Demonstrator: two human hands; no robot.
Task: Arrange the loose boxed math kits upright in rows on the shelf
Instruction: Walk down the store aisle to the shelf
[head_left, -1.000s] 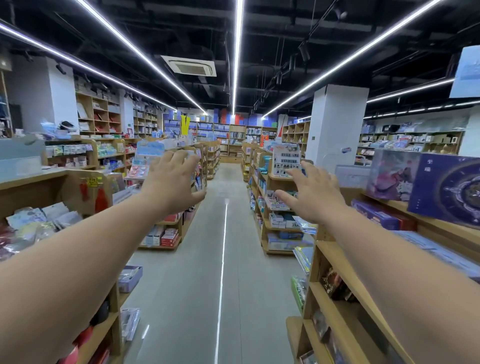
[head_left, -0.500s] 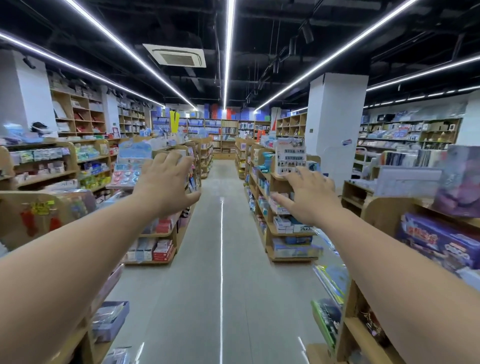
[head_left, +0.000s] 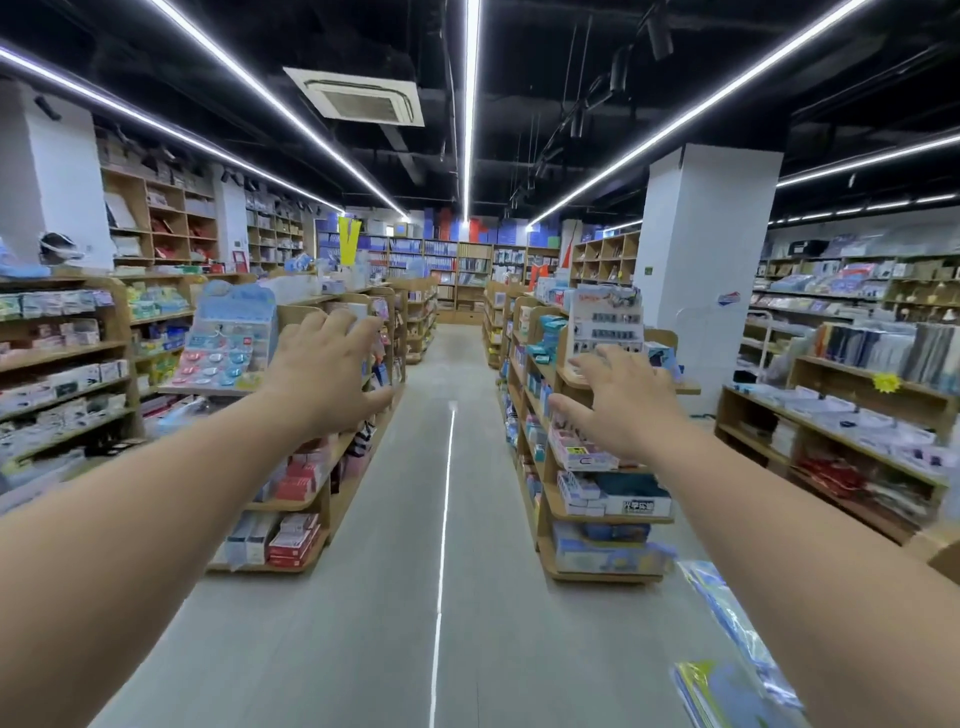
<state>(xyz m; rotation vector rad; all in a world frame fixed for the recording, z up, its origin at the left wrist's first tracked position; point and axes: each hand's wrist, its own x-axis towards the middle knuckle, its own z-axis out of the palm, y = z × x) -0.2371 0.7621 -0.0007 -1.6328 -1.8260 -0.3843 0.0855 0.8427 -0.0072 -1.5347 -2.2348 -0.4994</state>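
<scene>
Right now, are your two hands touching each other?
Apart. The head view shows the left hand and the right hand held out open, with the aisle floor plainly visible between them.

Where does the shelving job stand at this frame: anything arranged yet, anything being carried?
Done: nothing that shows; no arranged row of math kits can be picked out. In hand: nothing; the left hand and right hand are open and empty, stretched out over the aisle floor. Left: apparently all the arranging.

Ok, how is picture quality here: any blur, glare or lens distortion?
Head view: wide-angle stretch swells the bare forearms toward the lower corners; motion blur smears the blue plastic packets at lower right; the glossy grey floor mirrors a white ceiling light strip as glare.
</scene>
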